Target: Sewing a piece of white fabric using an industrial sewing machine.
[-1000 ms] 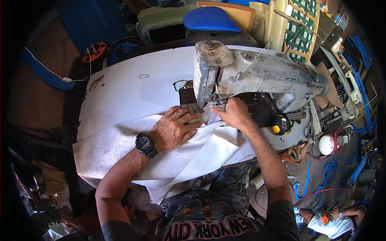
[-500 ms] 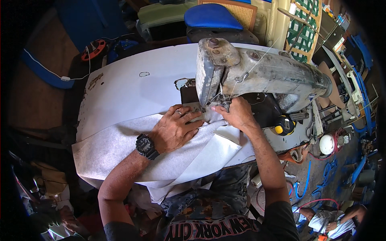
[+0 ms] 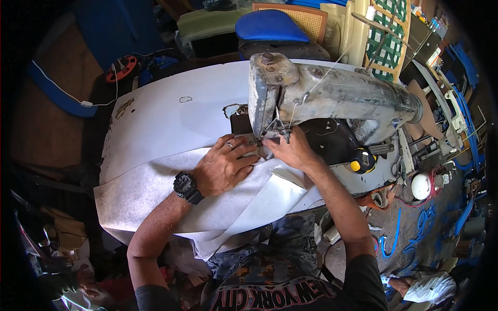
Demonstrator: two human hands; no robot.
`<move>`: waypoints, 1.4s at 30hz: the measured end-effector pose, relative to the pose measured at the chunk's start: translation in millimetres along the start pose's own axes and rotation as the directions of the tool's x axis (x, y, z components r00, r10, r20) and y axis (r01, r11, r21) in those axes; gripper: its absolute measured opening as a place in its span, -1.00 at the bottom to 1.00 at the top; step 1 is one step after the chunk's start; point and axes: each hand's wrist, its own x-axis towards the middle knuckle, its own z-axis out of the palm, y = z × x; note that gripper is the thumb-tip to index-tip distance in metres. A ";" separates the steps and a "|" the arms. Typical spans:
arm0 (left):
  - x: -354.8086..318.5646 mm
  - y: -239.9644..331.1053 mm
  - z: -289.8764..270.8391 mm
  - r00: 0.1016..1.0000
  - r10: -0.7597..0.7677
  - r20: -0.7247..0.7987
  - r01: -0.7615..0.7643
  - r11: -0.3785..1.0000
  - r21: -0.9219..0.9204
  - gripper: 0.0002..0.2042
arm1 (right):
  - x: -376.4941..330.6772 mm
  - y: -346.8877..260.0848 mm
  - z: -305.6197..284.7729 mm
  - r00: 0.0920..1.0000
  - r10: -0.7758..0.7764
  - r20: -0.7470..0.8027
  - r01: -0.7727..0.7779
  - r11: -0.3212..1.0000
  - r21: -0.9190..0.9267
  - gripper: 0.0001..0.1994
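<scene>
A large piece of pale grey fabric (image 3: pixel 155 189) is spread over the white sewing table, with one paler flap folded back. A worn grey sewing machine (image 3: pixel 342 96) stands over its far edge. My left hand (image 3: pixel 228 160), below a black wristwatch (image 3: pixel 187 187), lies on the fabric left of the needle area with its fingers stretched out. Close under the machine's head, my right hand (image 3: pixel 293 151) is closed on the fabric, its thumb pointing toward the needle. Metal parts of the machine partly hide its fingers. A white thread (image 3: pixel 327 76) runs down the machine's arm.
A black and yellow tape measure (image 3: pixel 363 160) lies right of my right forearm, near scissors (image 3: pixel 397 168). Behind the table are a blue seat cushion (image 3: pixel 271 26) and a webbed frame (image 3: pixel 386 39). A red cable reel (image 3: pixel 122 69) sits at the far left. Another person's arm shows lower right.
My right hand has moved slightly left, with its thumb closer to the needle area. My left hand stays on the fabric. The view has shifted slightly; the other person at lower right has moved.
</scene>
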 end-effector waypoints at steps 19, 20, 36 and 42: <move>11.2 25.7 35.7 0.945 -0.205 -0.255 0.184 0.977 -0.104 -0.78 | -85.7 -54.3 -215.9 0.920 -0.105 -0.377 0.075 0.993 -0.094 -0.81; 5.5 25.7 35.8 0.944 -0.229 -0.239 0.211 0.973 -0.099 -0.78 | -62.9 -41.2 -241.6 0.813 0.094 -0.575 -0.262 0.941 -0.216 -0.65; 11.6 28.6 35.0 0.944 -0.208 -0.255 0.187 0.977 -0.103 -0.83 | -48.6 224.4 -365.1 0.672 0.211 -0.710 -0.499 0.837 -0.224 -0.35; 15.3 28.9 33.4 0.948 -0.194 -0.253 0.177 0.980 -0.088 -0.83 | -41.8 224.8 -382.0 0.668 0.301 -0.680 -0.497 0.861 -0.107 -0.33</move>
